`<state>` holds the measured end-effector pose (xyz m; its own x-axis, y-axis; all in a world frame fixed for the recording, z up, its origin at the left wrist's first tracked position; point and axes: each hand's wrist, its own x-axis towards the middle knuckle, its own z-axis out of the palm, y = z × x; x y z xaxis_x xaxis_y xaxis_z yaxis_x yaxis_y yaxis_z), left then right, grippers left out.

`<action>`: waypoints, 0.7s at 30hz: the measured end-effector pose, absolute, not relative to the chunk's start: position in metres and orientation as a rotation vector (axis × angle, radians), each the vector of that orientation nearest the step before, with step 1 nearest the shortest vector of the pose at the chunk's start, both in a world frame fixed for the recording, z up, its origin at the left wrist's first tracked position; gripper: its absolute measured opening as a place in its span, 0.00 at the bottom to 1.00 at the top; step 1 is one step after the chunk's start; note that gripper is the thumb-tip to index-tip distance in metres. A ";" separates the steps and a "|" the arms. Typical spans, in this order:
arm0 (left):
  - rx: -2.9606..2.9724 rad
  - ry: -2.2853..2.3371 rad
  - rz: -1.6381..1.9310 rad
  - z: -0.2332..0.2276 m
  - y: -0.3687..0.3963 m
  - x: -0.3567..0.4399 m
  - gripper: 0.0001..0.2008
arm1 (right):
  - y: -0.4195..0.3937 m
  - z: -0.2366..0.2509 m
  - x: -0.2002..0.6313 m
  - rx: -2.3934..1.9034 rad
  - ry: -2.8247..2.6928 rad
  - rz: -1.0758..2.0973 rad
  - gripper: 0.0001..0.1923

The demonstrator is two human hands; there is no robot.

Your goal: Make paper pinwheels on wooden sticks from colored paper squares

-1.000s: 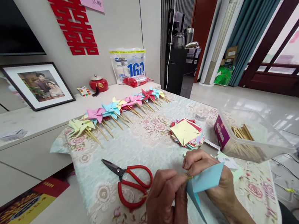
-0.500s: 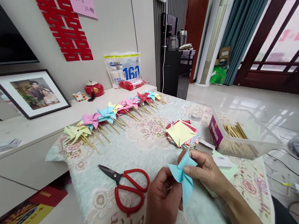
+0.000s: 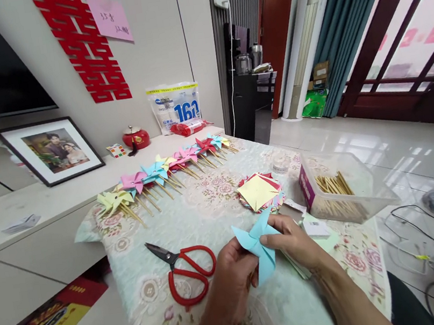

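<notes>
A light-blue paper pinwheel [image 3: 259, 243], its blades folded in toward the middle, is held just above the table's near side. My left hand [image 3: 235, 268] is closed on its left and lower part, the fingertips partly hidden behind the paper. From the right, my right hand [image 3: 289, 241] pinches it with the thumb near the centre. Red-handled scissors [image 3: 186, 267] lie partly open on the cloth, left of my hands. Just beyond my hands sits a stack of cut paper squares [image 3: 260, 191], a yellow one on top.
Finished pinwheels on sticks [image 3: 156, 174] line the table's far edge. A clear plastic box [image 3: 344, 192] of wooden sticks stands at the right, near a small round container [image 3: 281, 163]. Floral cloth covers the table [image 3: 151, 324]. Cables [image 3: 410, 231] run across the floor at right.
The blue pinwheel has turned so its face shows more, with the blades spread wider. Both hands still hold it. The camera view has shifted slightly.
</notes>
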<state>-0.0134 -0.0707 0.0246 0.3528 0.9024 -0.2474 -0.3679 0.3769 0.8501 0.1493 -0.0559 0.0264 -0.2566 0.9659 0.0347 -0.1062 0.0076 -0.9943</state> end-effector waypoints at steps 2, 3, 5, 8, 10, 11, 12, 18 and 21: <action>0.766 0.796 0.943 0.022 -0.072 -0.016 0.06 | -0.056 0.027 0.148 -0.993 -1.338 1.430 0.10; 0.762 0.776 0.943 0.021 -0.073 -0.017 0.07 | -0.057 0.027 0.147 -0.994 -1.331 1.436 0.09; 0.761 0.723 0.941 0.019 -0.074 -0.020 0.09 | -0.058 0.028 0.146 -0.998 -1.313 1.455 0.10; 0.766 0.678 0.941 0.015 -0.073 -0.023 0.15 | -0.059 0.029 0.144 -1.017 -1.321 1.453 0.10; 0.757 0.702 0.958 0.011 -0.072 -0.022 0.18 | -0.058 0.029 0.143 -1.027 -1.341 1.430 0.10; 0.745 0.718 0.971 0.009 -0.071 -0.022 0.18 | -0.058 0.029 0.142 -1.037 -1.352 1.406 0.10; 0.731 0.728 0.984 0.008 -0.069 -0.021 0.19 | -0.057 0.028 0.141 -1.048 -1.364 1.375 0.11; 0.547 0.829 1.035 0.017 -0.062 -0.020 0.22 | -0.051 0.018 0.143 -0.974 -1.346 1.190 0.15; 0.462 0.862 1.100 0.022 -0.059 -0.017 0.21 | -0.050 0.011 0.146 -0.964 -1.286 1.138 0.18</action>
<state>-0.0168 -0.0587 0.0220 0.1872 0.9095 -0.3711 -0.5778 0.4075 0.7072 0.1460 -0.0504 0.0113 -0.0554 0.9763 0.2091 -0.0894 0.2038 -0.9749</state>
